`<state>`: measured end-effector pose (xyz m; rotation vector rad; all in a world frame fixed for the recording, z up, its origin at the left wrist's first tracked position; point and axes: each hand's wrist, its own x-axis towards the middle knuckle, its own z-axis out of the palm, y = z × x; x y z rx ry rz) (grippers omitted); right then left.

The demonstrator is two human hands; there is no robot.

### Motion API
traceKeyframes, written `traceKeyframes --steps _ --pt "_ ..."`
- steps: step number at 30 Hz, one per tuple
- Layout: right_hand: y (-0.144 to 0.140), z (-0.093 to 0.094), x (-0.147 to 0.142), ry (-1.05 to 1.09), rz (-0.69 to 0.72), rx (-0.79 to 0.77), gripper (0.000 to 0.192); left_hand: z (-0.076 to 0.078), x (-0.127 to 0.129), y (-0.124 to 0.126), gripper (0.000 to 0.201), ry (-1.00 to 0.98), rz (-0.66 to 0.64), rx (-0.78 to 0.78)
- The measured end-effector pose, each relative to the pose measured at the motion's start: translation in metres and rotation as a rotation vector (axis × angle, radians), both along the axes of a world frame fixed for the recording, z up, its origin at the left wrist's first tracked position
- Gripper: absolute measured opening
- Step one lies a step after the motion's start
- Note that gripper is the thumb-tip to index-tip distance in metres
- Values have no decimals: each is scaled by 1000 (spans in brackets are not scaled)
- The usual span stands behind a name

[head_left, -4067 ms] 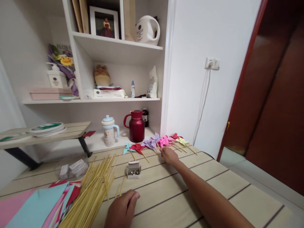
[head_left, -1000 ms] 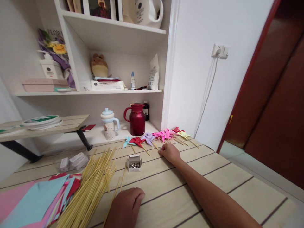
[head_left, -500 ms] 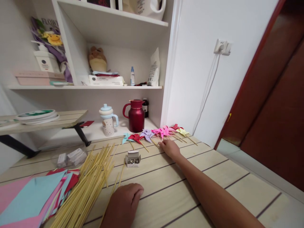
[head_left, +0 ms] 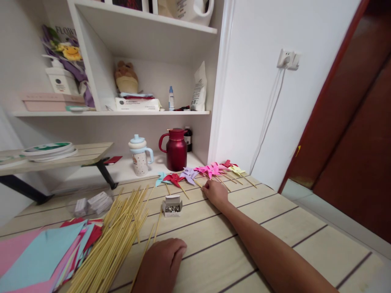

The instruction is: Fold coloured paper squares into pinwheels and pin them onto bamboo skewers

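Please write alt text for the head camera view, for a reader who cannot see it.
The person's right hand reaches across a pale wooden slatted table to a row of coloured paper pinwheels on sticks. The left hand rests curled on the table beside a heap of thin bamboo skewers, with sheets of coloured paper and a small open box of pins nearby.

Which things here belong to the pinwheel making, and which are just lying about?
In use: row of coloured paper pinwheels, right hand, bamboo sticks, coloured paper sheets, small box of pins.
Lying about: dark red jug, spotted lidded cup, brown plush toy.
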<state>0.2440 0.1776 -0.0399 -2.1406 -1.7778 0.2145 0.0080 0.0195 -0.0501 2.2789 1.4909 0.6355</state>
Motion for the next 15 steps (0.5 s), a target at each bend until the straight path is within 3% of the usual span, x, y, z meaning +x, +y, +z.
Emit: traceKeyframes --steps 15 --pt "5 1 8 101 -160 43 30 -4 -1 1 28 11 -12 41"
